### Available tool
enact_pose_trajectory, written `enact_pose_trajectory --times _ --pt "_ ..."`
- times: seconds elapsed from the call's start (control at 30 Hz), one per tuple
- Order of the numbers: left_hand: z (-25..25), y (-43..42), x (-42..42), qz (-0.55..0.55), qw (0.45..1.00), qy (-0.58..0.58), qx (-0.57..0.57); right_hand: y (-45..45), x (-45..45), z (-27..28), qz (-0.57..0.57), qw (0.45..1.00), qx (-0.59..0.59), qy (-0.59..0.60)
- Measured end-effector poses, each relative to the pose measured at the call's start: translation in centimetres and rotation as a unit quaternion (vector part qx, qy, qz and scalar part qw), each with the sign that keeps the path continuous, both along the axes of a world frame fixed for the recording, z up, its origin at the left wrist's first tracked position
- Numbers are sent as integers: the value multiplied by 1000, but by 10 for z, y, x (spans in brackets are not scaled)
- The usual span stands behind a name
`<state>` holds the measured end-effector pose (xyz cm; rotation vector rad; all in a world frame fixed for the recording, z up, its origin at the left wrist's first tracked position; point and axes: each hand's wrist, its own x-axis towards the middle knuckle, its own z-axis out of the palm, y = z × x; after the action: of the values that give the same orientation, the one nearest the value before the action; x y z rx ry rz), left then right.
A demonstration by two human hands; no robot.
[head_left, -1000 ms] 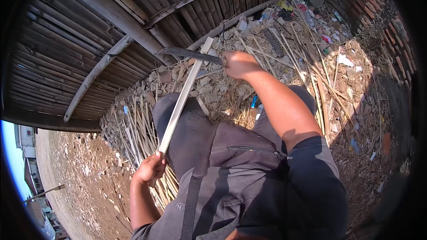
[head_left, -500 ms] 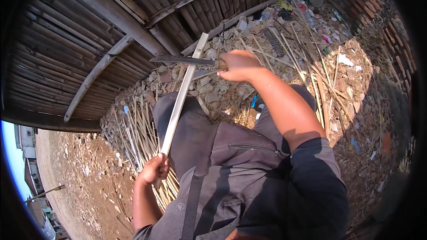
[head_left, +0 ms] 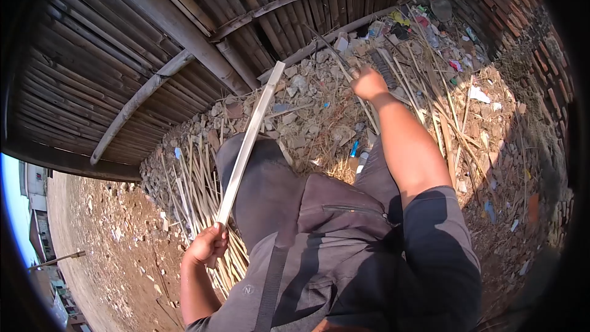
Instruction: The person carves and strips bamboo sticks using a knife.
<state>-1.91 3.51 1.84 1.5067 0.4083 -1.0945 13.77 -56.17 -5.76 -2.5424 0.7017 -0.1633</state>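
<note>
My left hand (head_left: 208, 245) is closed around the lower end of a pale split bamboo strip (head_left: 251, 138). The strip slants up and away across my left thigh, its far end standing over the rubble. Further off to the right, my right hand (head_left: 370, 83) grips a long dark-bladed knife (head_left: 332, 51) by its handle. The blade points up and to the left, apart from the strip. Beside my left leg lies a heap of thin bamboo strips (head_left: 195, 175), partly hidden by my leg and arm.
Stony rubble (head_left: 301, 95) covers the ground before me. A bamboo slat wall (head_left: 160, 18) rises at the upper left, a brick wall (head_left: 550, 74) at the right. More loose strips (head_left: 439, 104) lie right of my right forearm. Litter (head_left: 424, 21) is scattered near the far corner.
The knife has left the strip, moving right and away, and its blade has swung from nearly level to pointing up-left. My left hand still holds the strip, almost in the same place.
</note>
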Motion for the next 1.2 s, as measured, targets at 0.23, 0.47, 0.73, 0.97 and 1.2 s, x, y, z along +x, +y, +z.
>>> enact_pose_trajectory --times 0.23,0.47,0.73,0.97,1.2 --pt "3 -11 1 -1 999 -32 -14 47 -6 42 61 993 84 -64" --pt "1 -34 -2 -24 986 -152 66 136 -42 80 399 912 -47 -78" --pt "10 -69 -9 -187 801 -423 380 111 -17 66 259 953 133 82" --pt "28 -79 -1 -213 780 -431 400 115 -32 80 307 947 41 80" --pt "-21 -58 -10 -177 735 -487 437 95 -24 82 265 956 115 44"
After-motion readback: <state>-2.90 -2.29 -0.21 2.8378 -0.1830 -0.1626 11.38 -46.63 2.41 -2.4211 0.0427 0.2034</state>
